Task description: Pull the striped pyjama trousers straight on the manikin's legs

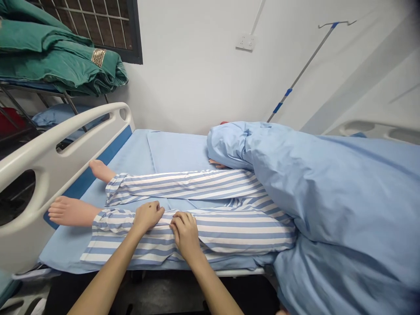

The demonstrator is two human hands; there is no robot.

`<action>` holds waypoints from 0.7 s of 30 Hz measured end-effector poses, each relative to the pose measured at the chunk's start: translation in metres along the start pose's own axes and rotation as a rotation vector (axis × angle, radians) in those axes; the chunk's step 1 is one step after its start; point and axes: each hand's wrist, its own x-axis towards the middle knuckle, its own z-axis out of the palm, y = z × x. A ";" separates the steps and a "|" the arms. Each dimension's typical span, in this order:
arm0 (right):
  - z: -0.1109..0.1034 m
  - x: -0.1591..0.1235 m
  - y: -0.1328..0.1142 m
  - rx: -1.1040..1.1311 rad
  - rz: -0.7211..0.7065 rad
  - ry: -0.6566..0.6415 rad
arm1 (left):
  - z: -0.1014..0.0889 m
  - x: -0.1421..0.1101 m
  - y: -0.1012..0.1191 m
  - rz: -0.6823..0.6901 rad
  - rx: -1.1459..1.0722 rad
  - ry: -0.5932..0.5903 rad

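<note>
**Striped trousers (243,227), close at hand**

The trousers lie along the bed, on the outstretched legs of a figure, the near leg just in front of the person and the far one beyond. The left hand (148,215) is on that near leg toward the ankle; the right hand (187,229) sits farther up, just beside it, a strip of cloth between. Both have bent fingers against the fabric, perhaps to keep it gathered; from here I can't tell whether they pinch it. Below them, loose striped cloth spreads over the light-blue sheet (177,146).

The bare feet (76,211) stick out past the cuffs, toward the footboard (49,140). The blue quilt (328,188) is heaped over the figure's upper part, presumably so the legs stay reachable. Behind it stands a drip pole (306,65).
</note>
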 end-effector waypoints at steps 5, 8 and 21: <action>0.013 0.006 -0.010 0.103 0.085 0.044 | -0.003 0.002 -0.002 -0.019 -0.058 -0.006; 0.014 0.008 -0.027 0.211 0.053 0.052 | -0.005 0.004 -0.003 -0.023 -0.090 -0.025; 0.004 0.021 -0.042 0.208 0.063 -0.005 | -0.002 0.006 -0.008 -0.009 -0.057 -0.054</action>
